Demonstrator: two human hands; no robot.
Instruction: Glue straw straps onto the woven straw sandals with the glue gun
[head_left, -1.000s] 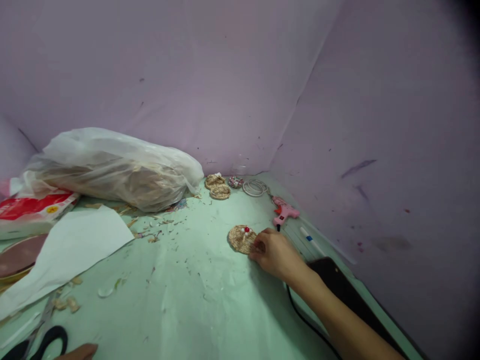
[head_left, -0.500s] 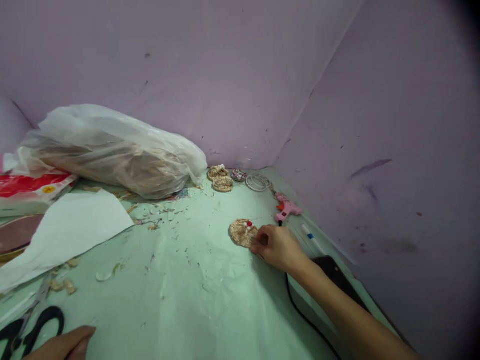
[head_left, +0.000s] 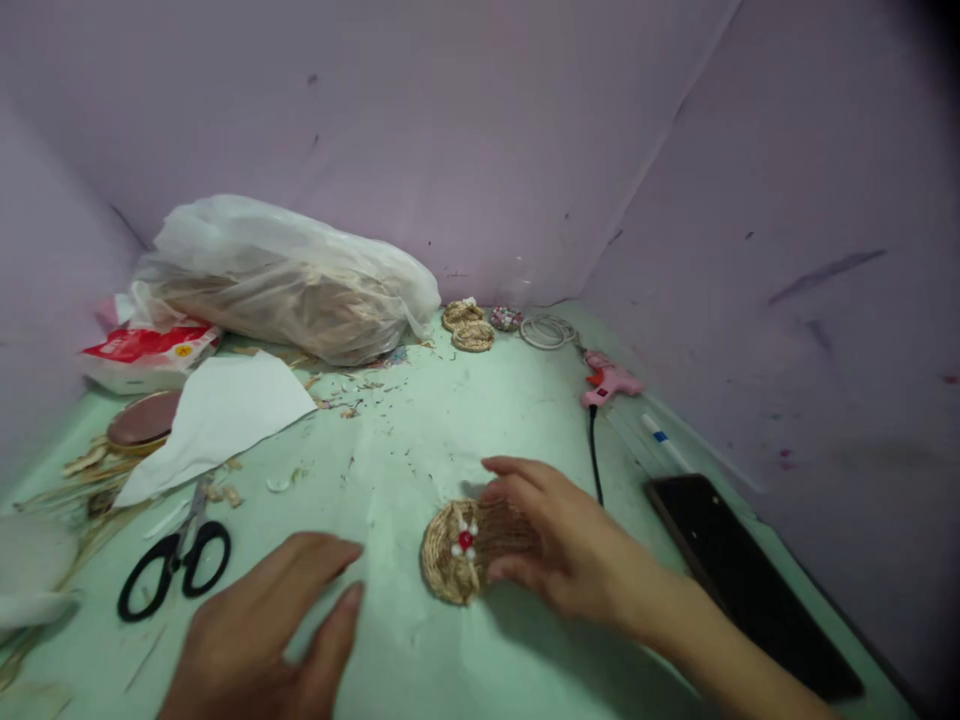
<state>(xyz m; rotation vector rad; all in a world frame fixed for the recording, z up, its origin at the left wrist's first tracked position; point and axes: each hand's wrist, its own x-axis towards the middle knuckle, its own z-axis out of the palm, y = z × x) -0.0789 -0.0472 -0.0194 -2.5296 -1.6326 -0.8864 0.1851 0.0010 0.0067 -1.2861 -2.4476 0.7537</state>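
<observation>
A small woven straw piece (head_left: 444,552) lies on the green-covered table, its rounded end facing left. White beads around a red bead form a flower (head_left: 465,540) on it. My right hand (head_left: 551,535) curves over the straw piece's right part, thumb at the near edge and fingers at the far edge, partly hiding it. To the left, my left hand (head_left: 270,625) hovers, slightly blurred, with thumb and fingers apart and nothing between them. Black-handled scissors (head_left: 178,560) rest beyond that hand, on its left.
A pink glue gun (head_left: 611,380) with a black cord, a pen (head_left: 666,440) and a dark phone (head_left: 757,590) line the right side. At the back are a plastic bag (head_left: 300,280), woven pieces (head_left: 472,335) and beads (head_left: 506,318). White paper (head_left: 232,410) lies left.
My right hand and the straw piece have come nearer to me. My left hand has moved in from the lower left edge toward the straw piece. The view has shifted slightly left.
</observation>
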